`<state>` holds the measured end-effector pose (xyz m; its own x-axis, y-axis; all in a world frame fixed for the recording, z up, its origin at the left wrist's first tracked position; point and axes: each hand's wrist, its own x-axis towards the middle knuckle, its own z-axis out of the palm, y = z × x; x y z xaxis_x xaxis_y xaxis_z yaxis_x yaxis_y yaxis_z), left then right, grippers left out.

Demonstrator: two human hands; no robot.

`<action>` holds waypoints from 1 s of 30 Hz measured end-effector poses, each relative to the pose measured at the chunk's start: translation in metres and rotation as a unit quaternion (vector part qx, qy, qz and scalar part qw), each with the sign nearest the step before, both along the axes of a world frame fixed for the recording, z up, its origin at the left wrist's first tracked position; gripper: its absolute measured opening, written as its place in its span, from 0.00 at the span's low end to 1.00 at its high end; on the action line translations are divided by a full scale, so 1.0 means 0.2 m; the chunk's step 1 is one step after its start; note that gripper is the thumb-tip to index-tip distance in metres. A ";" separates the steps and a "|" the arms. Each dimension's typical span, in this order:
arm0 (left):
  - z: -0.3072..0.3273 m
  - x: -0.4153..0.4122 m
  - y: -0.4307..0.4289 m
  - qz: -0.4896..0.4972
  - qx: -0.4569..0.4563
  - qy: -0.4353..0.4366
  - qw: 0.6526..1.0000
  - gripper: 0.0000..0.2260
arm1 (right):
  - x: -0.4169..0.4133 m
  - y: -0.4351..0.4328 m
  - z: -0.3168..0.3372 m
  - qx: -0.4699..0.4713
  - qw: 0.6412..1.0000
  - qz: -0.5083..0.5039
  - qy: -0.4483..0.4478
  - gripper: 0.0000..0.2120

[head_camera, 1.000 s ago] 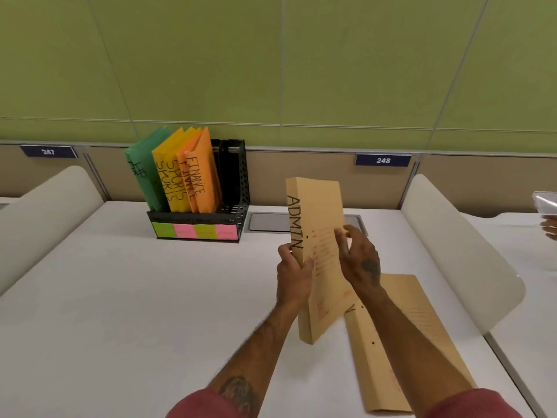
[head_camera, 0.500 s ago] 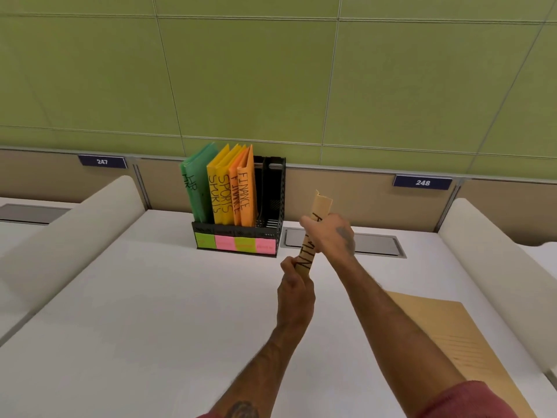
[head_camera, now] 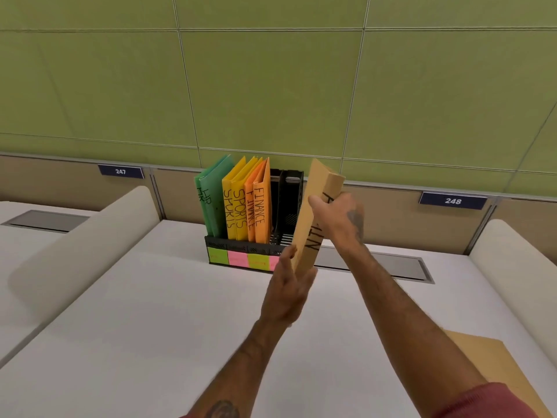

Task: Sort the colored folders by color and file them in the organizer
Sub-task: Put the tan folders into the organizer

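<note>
Desktop white, wall green; right hand fingers grasp tan folder, left hand seemingly too.

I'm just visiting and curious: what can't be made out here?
Head view:
Label on the held brown folder: the right hand covers its middle letters.
The second brown folder: cut off at the bottom-right corner.
Writing on the sticky notes on the organizer: too small; the left hand partly hides the rightmost.

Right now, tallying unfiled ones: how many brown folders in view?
2 brown folders: one in the left hand and right hand, by the organizer; one flat on the desk, bottom right, possibly covering more.
</note>
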<state>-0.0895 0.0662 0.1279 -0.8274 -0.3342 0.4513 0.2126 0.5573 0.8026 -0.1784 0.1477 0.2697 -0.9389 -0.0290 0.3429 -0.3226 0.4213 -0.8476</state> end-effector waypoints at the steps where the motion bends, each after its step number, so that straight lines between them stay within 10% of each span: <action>1: 0.01 -0.02 -0.07 0.010 0.008 0.013 1.000 0.24 | -0.02 -0.02 0.03 -0.008 1.000 -0.008 0.014 0.14; 17: 0.28 -0.75 -1.24 0.076 -0.392 -0.162 0.902 0.43 | -0.39 -0.55 0.07 -0.030 0.983 -0.081 0.163 0.15; 30: 0.26 -0.98 -1.37 0.044 -0.467 -0.173 0.866 0.51 | -0.66 -0.81 -0.18 0.057 0.982 -0.071 0.166 0.13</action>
<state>-0.2863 -0.2070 0.1807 -0.9571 -0.0245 0.2886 -0.0258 0.9997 -0.0008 -0.3106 -0.0135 0.2340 -0.7729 0.0376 0.6334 -0.5046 0.5687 -0.6495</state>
